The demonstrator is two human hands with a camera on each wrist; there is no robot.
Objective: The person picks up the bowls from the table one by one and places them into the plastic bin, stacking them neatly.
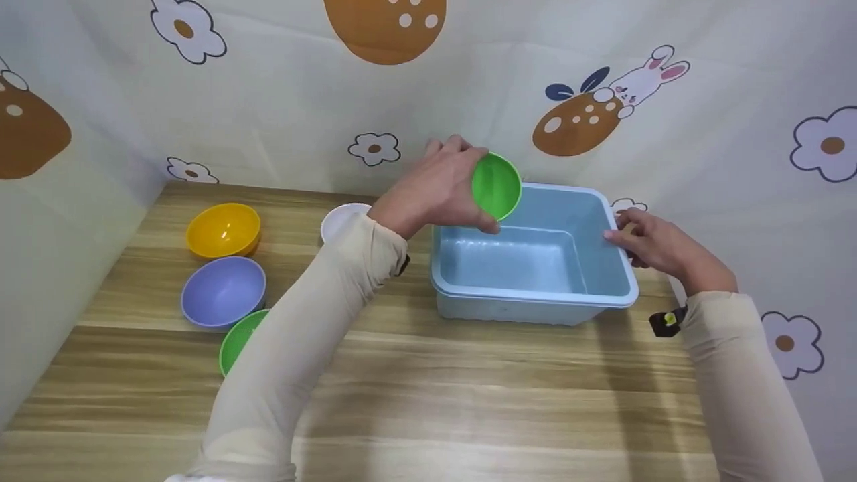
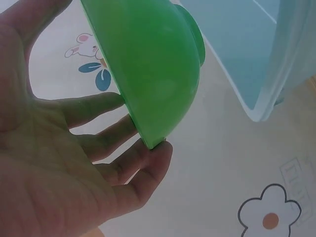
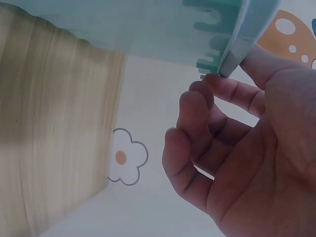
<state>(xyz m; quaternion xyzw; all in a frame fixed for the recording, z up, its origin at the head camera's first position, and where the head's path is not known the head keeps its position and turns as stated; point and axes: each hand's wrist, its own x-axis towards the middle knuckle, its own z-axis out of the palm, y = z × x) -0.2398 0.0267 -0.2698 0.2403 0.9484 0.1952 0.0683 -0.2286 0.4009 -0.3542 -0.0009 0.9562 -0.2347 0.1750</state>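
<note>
A green bowl [image 1: 497, 187] is gripped by its rim in my left hand [image 1: 447, 189], tilted on its side above the left back part of a light blue plastic bin [image 1: 535, 292]. In the left wrist view the fingers hold the edge of the green bowl [image 2: 153, 64], and the bin's rim [image 2: 261, 111] stands apart from it. My right hand [image 1: 653, 244] pinches the bin's right rim between thumb and fingers. From the right wrist view, the rim [image 3: 242, 47] lies between the thumb and index finger of that hand [image 3: 247, 133]. The bin's visible floor holds nothing.
On the wooden table [image 1: 428, 395] at the left stand a yellow bowl [image 1: 224, 231], a purple bowl [image 1: 224, 292] and another green bowl [image 1: 238, 341], partly behind my left sleeve. A white bowl [image 1: 341, 219] is partly hidden by the left forearm. Patterned cloth [image 1: 281, 100] hangs behind.
</note>
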